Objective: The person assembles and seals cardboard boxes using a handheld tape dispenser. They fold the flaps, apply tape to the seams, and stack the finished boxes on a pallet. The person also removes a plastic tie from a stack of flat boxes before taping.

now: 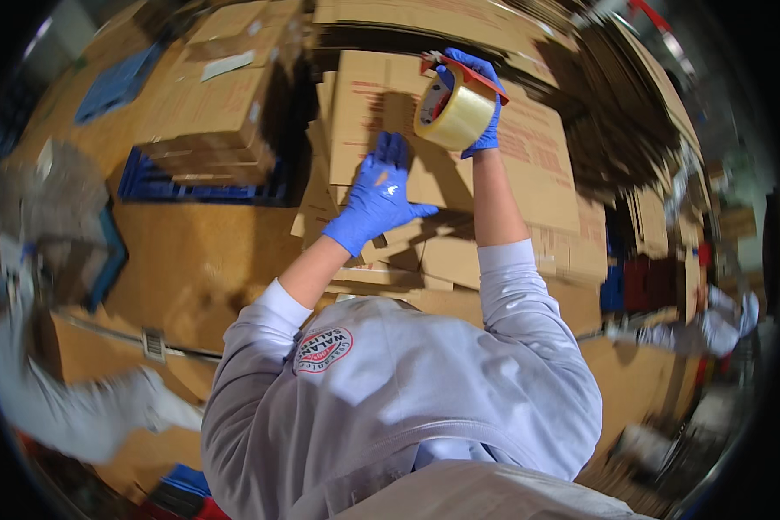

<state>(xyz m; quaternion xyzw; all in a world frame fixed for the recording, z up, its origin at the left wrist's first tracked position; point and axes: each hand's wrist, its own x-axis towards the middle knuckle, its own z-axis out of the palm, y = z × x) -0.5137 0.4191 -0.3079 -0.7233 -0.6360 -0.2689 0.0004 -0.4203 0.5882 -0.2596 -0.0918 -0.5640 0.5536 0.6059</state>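
Observation:
My right hand, in a blue glove, is closed around a red tape dispenser. A wide roll of clear packing tape sits on the dispenser, and part of my grip is hidden behind it. Below and left of the roll, my left hand is gloved too, its thumb spread, holding nothing. Its fingers reach over the top flattened cardboard box; whether they touch it I cannot tell. That box, printed in red, lies on a stack of flat cardboard before me.
Closed cartons stand on a blue pallet to the left. Folded cardboard is piled high at the right. A person is at the left rim, another person at the right. A drain channel crosses the floor.

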